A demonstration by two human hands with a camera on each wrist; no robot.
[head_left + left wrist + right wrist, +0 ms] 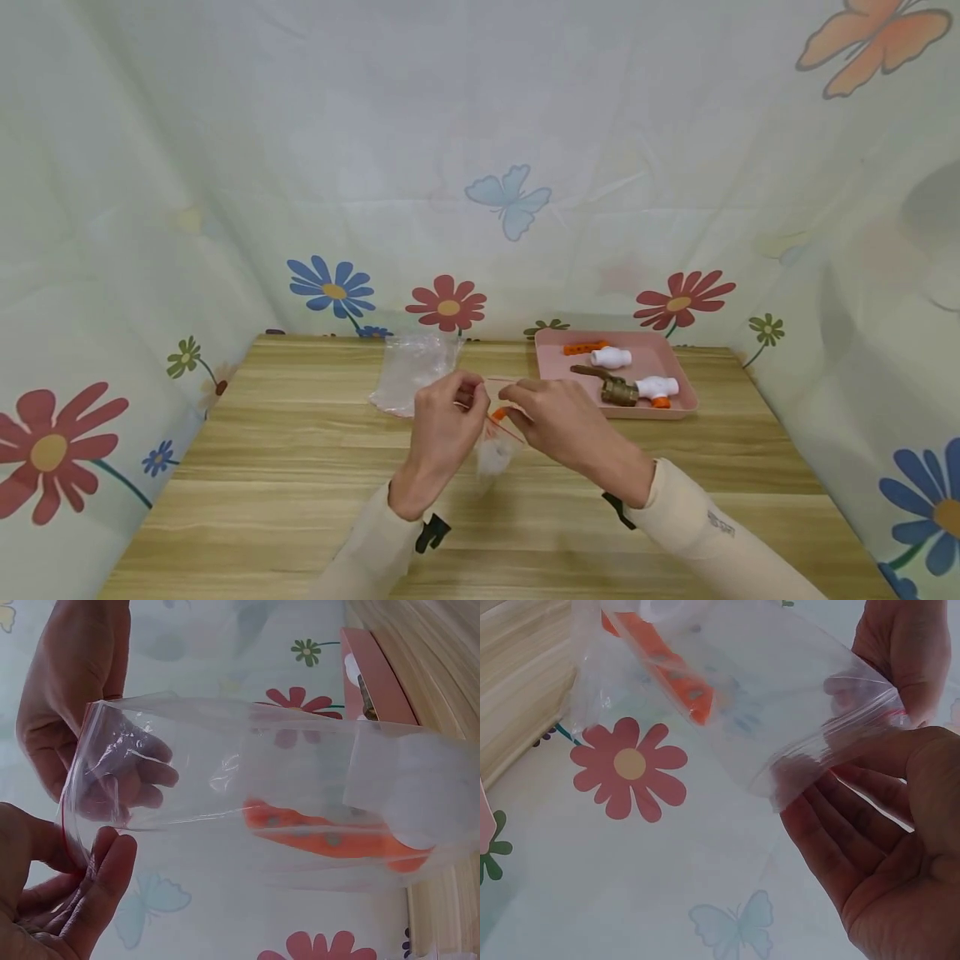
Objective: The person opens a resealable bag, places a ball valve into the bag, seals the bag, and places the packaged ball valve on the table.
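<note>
A clear zip bag (493, 460) with a red seal line hangs between the two hands above the table. Inside it are a white rounded plastic fitting (424, 787) and a perforated orange handle (315, 838), at the lower end. My left hand (448, 418) pinches one side of the bag's mouth between thumb and fingers. On the other side, my right hand (564, 421) pinches the same zip edge, as the right wrist view shows. Whether the seal is fully closed cannot be told.
Flat clear bags (416, 371) lie at the back left of the wooden table (300, 483). At the back right, a pink tray (551, 362) holds an orange handle (585, 347), a white fitting (611, 358), a brass valve (619, 392) and a white valve (657, 387) with an orange part.
</note>
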